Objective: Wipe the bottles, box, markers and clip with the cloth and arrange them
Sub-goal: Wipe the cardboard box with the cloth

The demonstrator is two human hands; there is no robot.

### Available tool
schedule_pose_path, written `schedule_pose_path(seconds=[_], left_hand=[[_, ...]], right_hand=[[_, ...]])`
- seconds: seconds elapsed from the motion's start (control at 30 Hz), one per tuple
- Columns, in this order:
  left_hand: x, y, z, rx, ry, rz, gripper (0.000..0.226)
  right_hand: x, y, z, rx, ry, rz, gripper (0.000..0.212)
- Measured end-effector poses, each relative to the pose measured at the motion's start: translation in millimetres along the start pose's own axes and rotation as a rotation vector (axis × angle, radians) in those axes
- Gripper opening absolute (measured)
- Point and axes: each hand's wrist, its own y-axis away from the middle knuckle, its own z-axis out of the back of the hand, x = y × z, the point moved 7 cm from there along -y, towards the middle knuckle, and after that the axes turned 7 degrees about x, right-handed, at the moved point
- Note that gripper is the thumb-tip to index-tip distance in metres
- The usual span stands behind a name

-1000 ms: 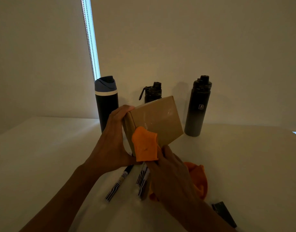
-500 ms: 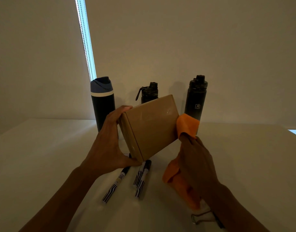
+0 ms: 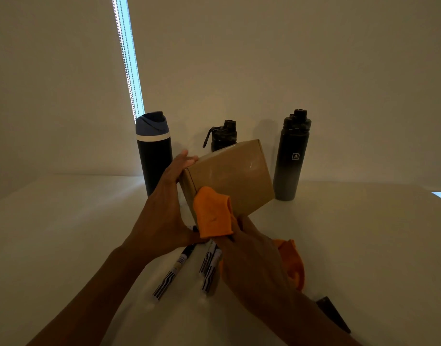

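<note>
Above the middle of the white table (image 3: 64,233), I hold the cardboard box (image 3: 229,176) tilted clear of the surface, my left hand (image 3: 164,211) gripping its left edge between fingers and thumb. My right hand (image 3: 252,255) holds the orange cloth (image 3: 212,216), draped over its fingertips, against the box's near corner. A blue-lidded bottle (image 3: 154,158), short bottle (image 3: 223,136) and tall bottle (image 3: 293,158) line the far edge. Markers (image 3: 174,268) lie beneath my wrists, and open surface runs toward both side edges.

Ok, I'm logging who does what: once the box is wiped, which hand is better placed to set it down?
Probably left: the left hand grips the box by its side, while the right hand holds the orange cloth against it.
</note>
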Motion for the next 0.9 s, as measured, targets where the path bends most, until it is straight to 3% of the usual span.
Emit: schedule_pose_path(seconds=[0.1,0.23,0.4,0.5,0.67,0.9], left_hand=[[-7,-1,-4,0.017,0.028,-0.01,0.129],[-10,0,-6,0.043,-0.011,-0.012,0.137],[-16,2,-4,0.05,-0.033,-0.025,0.141],[-21,0,-3,0.047,-0.031,-0.049,0.136],[-22,1,-4,0.055,-0.058,-0.007,0.145],[-22,1,3,0.035,-0.081,-0.017,0.144]], right_hand=[[6,1,3,-0.047,0.025,0.034,0.077],[-2,-1,11,-0.089,-0.018,-0.057,0.09],[-47,10,15,-0.148,-0.091,-0.24,0.05],[-78,18,19,-0.226,-0.061,-0.333,0.047],[-99,18,19,-0.198,-0.093,-0.419,0.048],[-75,15,13,-0.172,-0.127,-0.311,0.05]])
